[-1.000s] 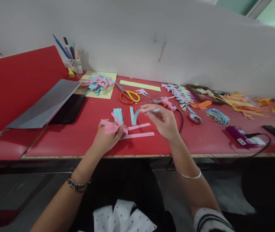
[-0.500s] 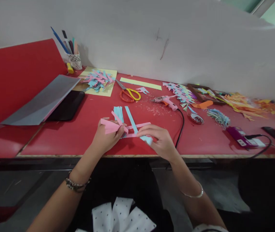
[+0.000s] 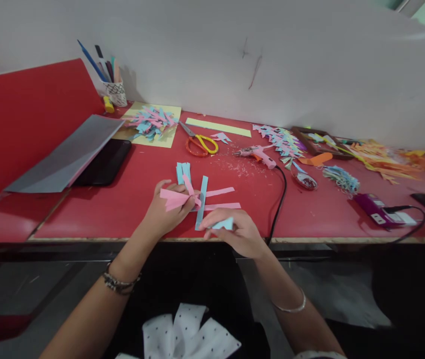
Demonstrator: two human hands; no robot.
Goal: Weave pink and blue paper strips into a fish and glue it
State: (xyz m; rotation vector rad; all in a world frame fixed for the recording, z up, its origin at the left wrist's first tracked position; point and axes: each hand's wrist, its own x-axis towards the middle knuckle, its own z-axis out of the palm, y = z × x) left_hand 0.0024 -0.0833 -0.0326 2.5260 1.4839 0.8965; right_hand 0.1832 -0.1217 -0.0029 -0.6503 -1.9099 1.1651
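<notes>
Pink and blue paper strips cross each other in a weave near the table's front edge. My left hand (image 3: 169, 209) is closed on pink paper strips (image 3: 173, 198), whose ends fan out to the left. Beyond its fingers the ends of blue strips (image 3: 183, 172) stick out. An upright blue paper strip (image 3: 202, 202) crosses two pink strips (image 3: 221, 206) that reach to the right. My right hand (image 3: 238, 232) is closed around a folded light-blue paper piece (image 3: 222, 224), its fingertips beside the lower end of the upright strip.
Yellow-and-orange-handled scissors (image 3: 199, 142), a pink glue gun (image 3: 257, 155) with a black cord, and a pile of paper cuttings (image 3: 152, 122) lie behind my hands. A purple power strip (image 3: 374, 209) is on the right, a black tablet-like object (image 3: 103, 164) on the left.
The blue strip, slanted and under my right fingers before, now stands nearly upright across the pink strips, close to my left fingers. My right hand has let it go and moved slightly down.
</notes>
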